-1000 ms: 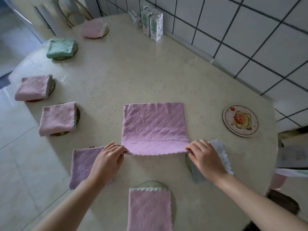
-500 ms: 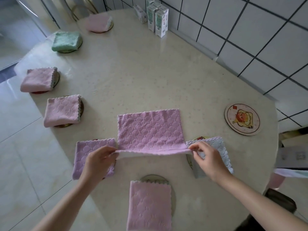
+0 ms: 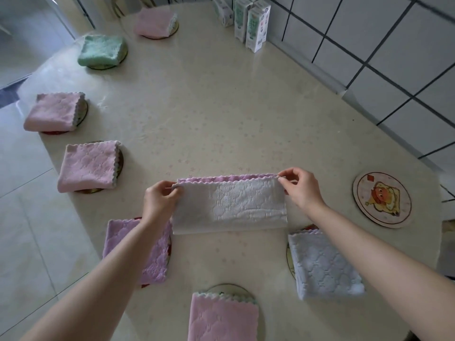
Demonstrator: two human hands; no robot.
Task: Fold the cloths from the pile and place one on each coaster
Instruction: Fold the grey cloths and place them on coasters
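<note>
Left hand [image 3: 160, 201] and right hand [image 3: 299, 189] each pinching a far corner of the cloth [image 3: 230, 207], doubled over, pale underside up, purple edge peeking along the far side. Lying mid-table [image 3: 221, 107], between the purple folded cloth [image 3: 147, 252] and grey-blue folded cloth [image 3: 322, 264]. Bare coaster [image 3: 382, 199] just right.

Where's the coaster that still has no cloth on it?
The bare coaster with the cartoon picture sits near the table's right edge, just right of the right hand and beyond the folded blue cloth.
</note>
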